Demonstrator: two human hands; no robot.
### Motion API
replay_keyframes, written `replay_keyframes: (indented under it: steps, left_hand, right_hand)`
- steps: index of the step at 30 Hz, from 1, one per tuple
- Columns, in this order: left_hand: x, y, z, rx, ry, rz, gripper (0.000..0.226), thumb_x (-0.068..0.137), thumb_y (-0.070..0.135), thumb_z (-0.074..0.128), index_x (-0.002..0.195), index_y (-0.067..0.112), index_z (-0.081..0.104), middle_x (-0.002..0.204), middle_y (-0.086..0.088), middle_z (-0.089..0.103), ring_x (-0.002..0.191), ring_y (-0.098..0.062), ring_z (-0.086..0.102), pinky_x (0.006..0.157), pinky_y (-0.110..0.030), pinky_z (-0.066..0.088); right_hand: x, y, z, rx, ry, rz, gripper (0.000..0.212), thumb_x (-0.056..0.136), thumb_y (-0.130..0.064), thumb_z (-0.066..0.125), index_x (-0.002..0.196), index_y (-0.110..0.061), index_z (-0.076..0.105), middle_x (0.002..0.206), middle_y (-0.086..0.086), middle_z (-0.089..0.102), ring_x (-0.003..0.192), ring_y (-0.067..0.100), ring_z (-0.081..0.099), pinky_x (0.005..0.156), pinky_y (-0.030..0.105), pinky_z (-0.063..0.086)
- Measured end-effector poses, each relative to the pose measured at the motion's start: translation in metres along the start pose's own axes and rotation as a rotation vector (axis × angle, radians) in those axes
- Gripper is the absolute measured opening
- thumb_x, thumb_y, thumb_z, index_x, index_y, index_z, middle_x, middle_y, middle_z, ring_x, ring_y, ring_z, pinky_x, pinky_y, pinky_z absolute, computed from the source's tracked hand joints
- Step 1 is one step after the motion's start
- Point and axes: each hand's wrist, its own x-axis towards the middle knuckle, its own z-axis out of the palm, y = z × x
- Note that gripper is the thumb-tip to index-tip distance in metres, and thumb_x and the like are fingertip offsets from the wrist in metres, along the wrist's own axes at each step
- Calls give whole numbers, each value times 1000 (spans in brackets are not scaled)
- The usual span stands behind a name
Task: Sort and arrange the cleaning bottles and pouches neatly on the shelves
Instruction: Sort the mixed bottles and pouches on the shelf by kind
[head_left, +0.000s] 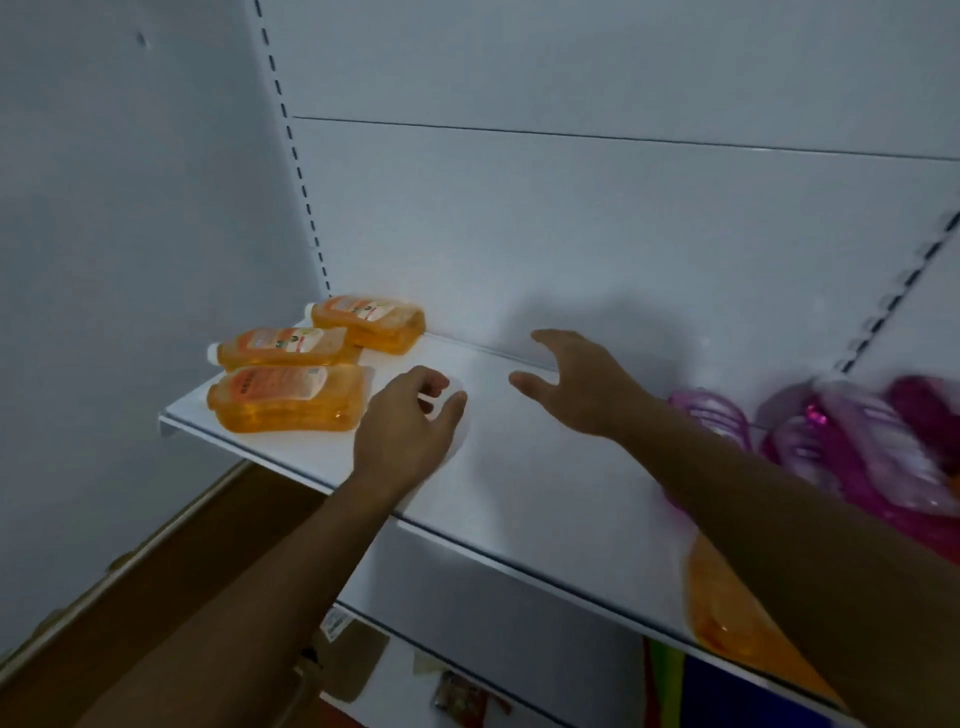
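On the shelf (519, 493), orange bottles (291, 397) lie left, pink pouches (852, 447) right; between, left hand (402, 434) fingers are loosely curled, right hand (576, 387) fingers spread, nothing gripped.

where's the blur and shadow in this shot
Head view: dim, bluish light; the pink pouches at the right edge are smeared by motion blur; the orange bottles stay fairly sharp; the right hand casts a soft shadow on the back panel.

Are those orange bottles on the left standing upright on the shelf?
No, the three orange bottles lie flat on their sides at the left end of the white shelf, with their caps pointing left.
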Motion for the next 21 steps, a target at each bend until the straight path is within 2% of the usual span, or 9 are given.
replay_keyframes:
  steps: [3,8,13,15,17,18,21]
  left_hand:
    - [-9,42,32,-30,-123,60,33,89,45,64,113,22,61,111,5,65,90,-11,62,80,-31,55]
    - [-27,102,81,-134,-369,111,49,87,45,66,127,19,55,120,-1,62,90,-11,61,76,-25,47]
    - [-42,138,123,-128,-610,86,80,81,57,65,144,16,36,138,-11,52,112,-21,57,82,-28,44]
    - [-45,146,131,-146,-681,113,78,78,58,68,140,21,39,135,-9,54,102,-14,56,78,-25,45]
    - [-46,152,139,-189,-721,134,59,74,55,74,122,36,45,126,-5,61,90,-5,59,73,-21,51]
    - [-46,153,143,-213,-734,139,58,72,52,78,118,37,46,122,-3,64,89,-4,62,74,-24,55]
    - [-43,156,153,-250,-756,170,85,67,45,85,137,29,41,118,2,65,98,-13,67,87,-39,58]
  right_hand:
    - [-29,38,-39,-64,47,83,71,90,-52,55,146,-13,35,151,8,37,139,24,33,114,38,27]
    - [-82,87,-92,-156,86,229,69,92,-48,56,146,-12,34,151,10,38,138,26,34,112,40,30]
    - [-114,107,-112,-157,88,297,63,93,-42,56,144,-11,36,145,14,43,132,30,40,106,40,34]
    - [-119,109,-112,-155,77,302,59,94,-39,55,143,-10,38,143,15,45,130,31,43,105,40,36]
    - [-121,110,-110,-156,54,306,55,93,-37,55,139,-9,42,139,15,48,126,32,46,102,41,37]
    - [-121,111,-109,-160,42,307,52,93,-36,56,136,-9,44,136,16,50,123,32,48,101,40,39]
    - [-122,113,-106,-167,26,308,46,91,-34,57,129,-8,50,129,16,54,117,33,51,100,41,40]
